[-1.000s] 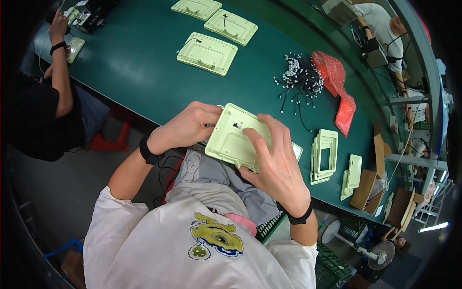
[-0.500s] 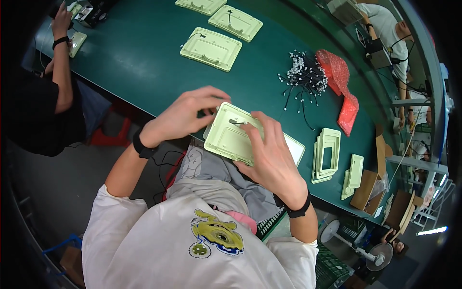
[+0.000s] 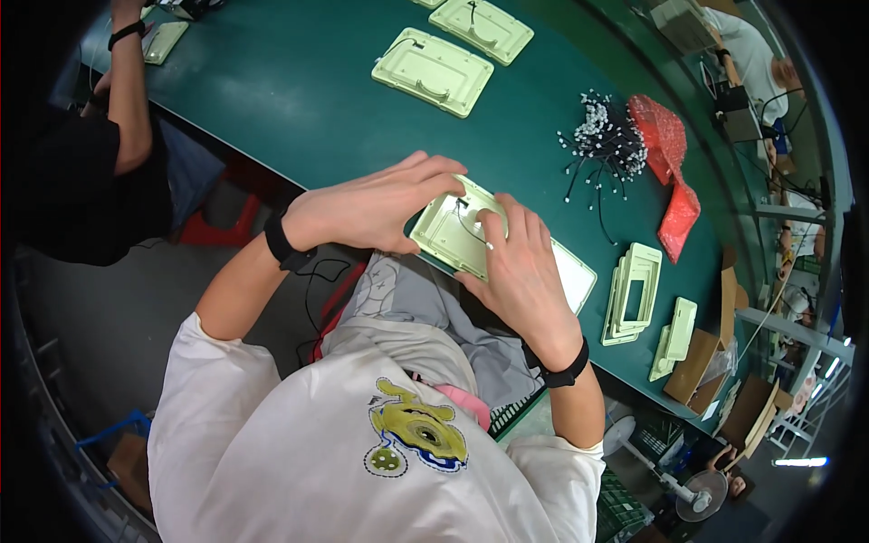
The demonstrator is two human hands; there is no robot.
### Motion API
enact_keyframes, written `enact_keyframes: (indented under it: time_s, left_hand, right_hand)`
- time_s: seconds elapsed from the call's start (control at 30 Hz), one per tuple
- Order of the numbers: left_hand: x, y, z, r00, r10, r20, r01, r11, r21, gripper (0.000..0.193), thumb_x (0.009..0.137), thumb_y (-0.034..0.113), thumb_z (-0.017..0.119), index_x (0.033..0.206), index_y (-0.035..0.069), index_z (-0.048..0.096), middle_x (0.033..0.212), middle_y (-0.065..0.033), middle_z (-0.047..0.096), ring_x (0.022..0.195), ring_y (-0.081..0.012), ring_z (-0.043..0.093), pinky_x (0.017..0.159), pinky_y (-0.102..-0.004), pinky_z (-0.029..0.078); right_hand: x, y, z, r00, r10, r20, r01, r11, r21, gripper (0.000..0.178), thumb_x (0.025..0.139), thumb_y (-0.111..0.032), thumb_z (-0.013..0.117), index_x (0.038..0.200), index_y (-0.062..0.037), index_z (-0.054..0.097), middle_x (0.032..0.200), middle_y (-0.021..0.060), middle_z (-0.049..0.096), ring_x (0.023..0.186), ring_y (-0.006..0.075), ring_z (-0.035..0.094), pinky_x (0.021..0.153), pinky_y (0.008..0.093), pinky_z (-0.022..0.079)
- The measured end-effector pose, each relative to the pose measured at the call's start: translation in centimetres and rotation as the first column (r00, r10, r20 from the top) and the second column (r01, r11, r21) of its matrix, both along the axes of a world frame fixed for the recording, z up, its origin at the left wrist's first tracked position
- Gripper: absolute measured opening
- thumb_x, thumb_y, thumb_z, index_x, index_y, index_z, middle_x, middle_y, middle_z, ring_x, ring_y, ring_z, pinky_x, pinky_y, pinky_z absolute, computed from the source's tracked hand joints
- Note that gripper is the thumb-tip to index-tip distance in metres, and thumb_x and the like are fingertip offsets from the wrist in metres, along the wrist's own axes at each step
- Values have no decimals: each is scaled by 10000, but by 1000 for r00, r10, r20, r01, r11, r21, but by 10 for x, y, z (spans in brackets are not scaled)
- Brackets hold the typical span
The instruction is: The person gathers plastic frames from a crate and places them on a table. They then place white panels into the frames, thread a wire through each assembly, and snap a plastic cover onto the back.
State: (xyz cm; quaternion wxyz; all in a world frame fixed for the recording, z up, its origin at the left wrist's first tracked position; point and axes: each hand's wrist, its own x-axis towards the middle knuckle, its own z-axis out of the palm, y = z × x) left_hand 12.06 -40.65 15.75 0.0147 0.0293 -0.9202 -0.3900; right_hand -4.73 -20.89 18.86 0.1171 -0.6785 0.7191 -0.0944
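A pale green rectangular plastic panel (image 3: 444, 237) lies between my hands at the near edge of the table. My left hand (image 3: 385, 204) grips its left end, fingers over the far corner and thumb by the near corner. My right hand (image 3: 525, 271) spans the right part, thumb at the near edge and a bent index finger over the inner face. A thin dark cable (image 3: 467, 226) runs across that face from a small dark connector (image 3: 462, 204) to a white tip under my right fingers. A white-faced flat piece (image 3: 577, 279) shows beyond my right hand.
Finished-looking panels with cables (image 3: 433, 74) lie on the far side of the green table (image 3: 299, 100). A heap of black cables (image 3: 608, 136), red bubble wrap (image 3: 670, 172), stacked frames (image 3: 634, 294) and a cardboard box (image 3: 697, 366) stand to the right. A co-worker's arm (image 3: 131, 109) is at left.
My left hand has moved in onto the panel's left end and far corner. The cable now stretches across the face toward my right fingers. The view has shifted slightly.
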Motion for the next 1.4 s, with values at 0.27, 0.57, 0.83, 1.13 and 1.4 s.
enact_keyframes:
  time_s: [0.27,0.57,0.83,1.13,1.4]
  left_hand:
    - [0,0,-1,999,-18,-45,10,985,-171,840,660,103,962,1396,14,568,1575,-155,526,1325,-370,552,1146,-435,503]
    - [-6,9,2,999,0,-40,-8,982,-190,776,694,147,946,1362,1,581,1548,-141,557,1314,-361,569,1110,-443,522]
    - [5,-12,10,1000,20,-16,-24,958,-287,736,715,147,930,1350,22,579,1561,-110,556,1302,-344,582,1098,-449,525]
    - [3,-25,12,997,70,-24,-73,982,-173,337,868,176,855,1146,51,709,1471,-77,639,1198,-317,628,1026,-434,545]
    - [3,-29,11,997,74,-38,-77,991,-110,241,906,212,832,1066,66,726,1488,-89,634,1265,-320,617,1081,-454,520]
  right_hand:
    - [-5,4,0,999,35,11,-35,999,13,802,736,-151,960,1382,7,511,1528,297,480,1371,486,529,1151,534,472]
    - [-2,10,-5,999,15,52,-15,1000,7,788,754,-136,942,1400,-14,509,1561,298,461,1404,487,516,1194,526,460]
    - [-6,7,-3,1000,-25,10,26,999,-25,740,775,-149,923,1378,0,520,1549,319,498,1430,496,519,1234,544,422]
    - [1,-2,-19,1000,-12,6,12,996,-84,747,763,-154,932,1322,101,506,1513,399,536,1430,502,550,1260,526,403]
    - [0,-2,-23,997,-41,59,47,993,-105,796,728,-147,953,1336,102,505,1513,386,544,1429,487,557,1254,514,417]
